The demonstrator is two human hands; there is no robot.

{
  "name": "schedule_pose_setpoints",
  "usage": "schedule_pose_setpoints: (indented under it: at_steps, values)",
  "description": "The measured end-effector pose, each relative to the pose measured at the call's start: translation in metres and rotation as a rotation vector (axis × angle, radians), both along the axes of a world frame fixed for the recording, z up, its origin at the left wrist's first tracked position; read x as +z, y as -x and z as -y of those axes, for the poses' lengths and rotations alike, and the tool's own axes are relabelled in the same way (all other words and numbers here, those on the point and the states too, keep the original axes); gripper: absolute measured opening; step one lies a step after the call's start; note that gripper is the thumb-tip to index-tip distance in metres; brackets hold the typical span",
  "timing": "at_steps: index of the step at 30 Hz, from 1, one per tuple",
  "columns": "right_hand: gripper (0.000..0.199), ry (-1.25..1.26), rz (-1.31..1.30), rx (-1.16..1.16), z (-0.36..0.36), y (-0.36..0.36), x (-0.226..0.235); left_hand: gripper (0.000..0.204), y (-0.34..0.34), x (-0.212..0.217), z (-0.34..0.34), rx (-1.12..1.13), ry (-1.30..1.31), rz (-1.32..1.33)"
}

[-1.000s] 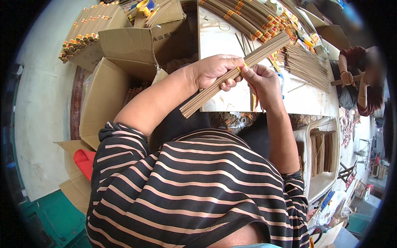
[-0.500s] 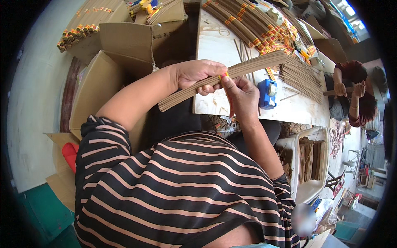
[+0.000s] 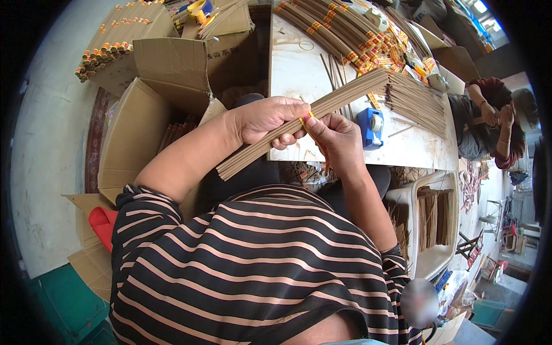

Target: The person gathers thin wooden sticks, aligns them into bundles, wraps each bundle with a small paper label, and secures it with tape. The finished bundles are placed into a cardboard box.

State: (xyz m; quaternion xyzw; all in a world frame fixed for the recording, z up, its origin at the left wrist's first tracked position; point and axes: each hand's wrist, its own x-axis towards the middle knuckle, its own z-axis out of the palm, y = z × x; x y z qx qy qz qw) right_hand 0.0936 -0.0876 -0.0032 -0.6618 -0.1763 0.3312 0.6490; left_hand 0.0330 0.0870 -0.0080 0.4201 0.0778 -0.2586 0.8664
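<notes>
A bundle of thin brown incense sticks [image 3: 352, 92] slants across in front of me, its left end lower and nearer my body. My left hand [image 3: 261, 121] is closed round the bundle left of its middle, thumb on top and fingertips curled beneath. A red-and-yellow paper band [image 3: 306, 119] crosses the sticks between my hands. My right hand [image 3: 340, 138] pinches this band against the bundle with thumb and fingers. The band's loose strip hangs below, partly hidden by the right hand. Just right of that hand, a blue tape dispenser [image 3: 371, 127] stands on the white table [image 3: 293, 66].
Loose incense sticks [image 3: 417, 108] lie on the table's right, banded bundles [image 3: 333, 29] at its back. At left stands an open cardboard box [image 3: 123, 138]. A white tub [image 3: 428, 267] holding more sticks is at lower right. Another person's hands [image 3: 497, 115] show at far right.
The bundle slants more steeply, its left end lower. Both hands stay on it, and more of the paper band shows between them. The other person's hands have moved slightly.
</notes>
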Motion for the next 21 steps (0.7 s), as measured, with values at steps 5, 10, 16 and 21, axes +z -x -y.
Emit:
schedule_pose_setpoints:
  at_steps: [5,10,16,21]
  values:
    - [0.026,-0.007,-0.001,0.038,0.004,-0.003,-0.001,0.025,0.001,-0.001,0.002,0.003,-0.007,0.016]
    - [0.026,-0.011,-0.004,0.042,0.005,-0.003,-0.001,0.026,0.003,-0.002,0.005,0.019,0.005,0.005]
    - [0.027,0.037,0.097,0.051,0.007,-0.001,0.002,0.027,0.008,-0.001,0.011,0.065,-0.032,0.024]
    - [0.027,0.108,0.184,0.103,0.011,-0.002,0.002,0.026,0.016,-0.002,0.017,0.086,-0.059,0.027]
